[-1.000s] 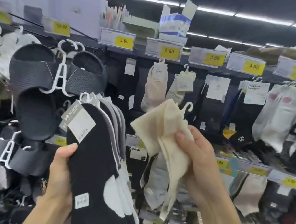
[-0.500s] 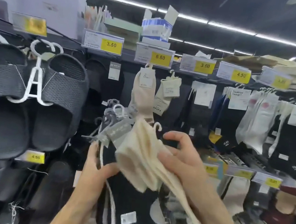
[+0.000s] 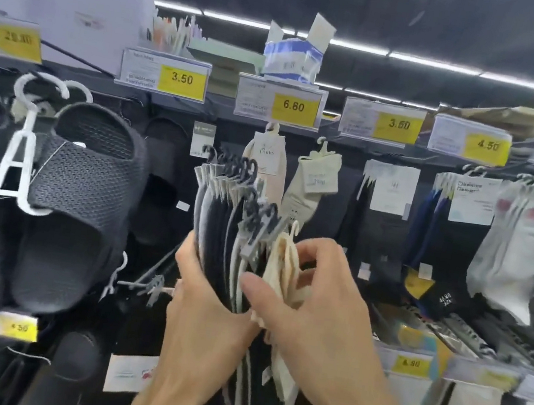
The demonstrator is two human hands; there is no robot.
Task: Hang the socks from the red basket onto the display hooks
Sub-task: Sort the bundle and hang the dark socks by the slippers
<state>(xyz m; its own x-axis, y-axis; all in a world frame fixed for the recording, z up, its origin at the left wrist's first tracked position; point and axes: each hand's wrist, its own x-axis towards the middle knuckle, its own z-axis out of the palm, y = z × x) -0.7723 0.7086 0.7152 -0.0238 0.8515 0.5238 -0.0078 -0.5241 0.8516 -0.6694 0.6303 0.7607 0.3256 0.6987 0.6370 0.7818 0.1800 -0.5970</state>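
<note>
My left hand [image 3: 205, 307] grips a thick bundle of dark and grey socks [image 3: 218, 240] upright, their small plastic hangers fanned out at the top. My right hand [image 3: 310, 299] presses a cream sock pair [image 3: 283, 267] against the right side of that bundle, thumb across the front and fingers curled behind. Both hands are held up in front of the display wall. Two cream sock packs [image 3: 313, 181] hang on hooks under the 6.80 label [image 3: 280, 103]. The red basket is out of view.
Black slippers on white hangers [image 3: 35, 188] hang at the left. Rows of dark and white socks [image 3: 461, 238] fill the hooks to the right. Price labels run along the shelf edge, with boxes [image 3: 292, 57] stacked above. A bare hook rod [image 3: 150, 275] sticks out beside my left hand.
The cream pair has gone from held apart in my right hand to pressed against the dark bundle. My left hand raised the bundle towards the middle; the view shifted right.
</note>
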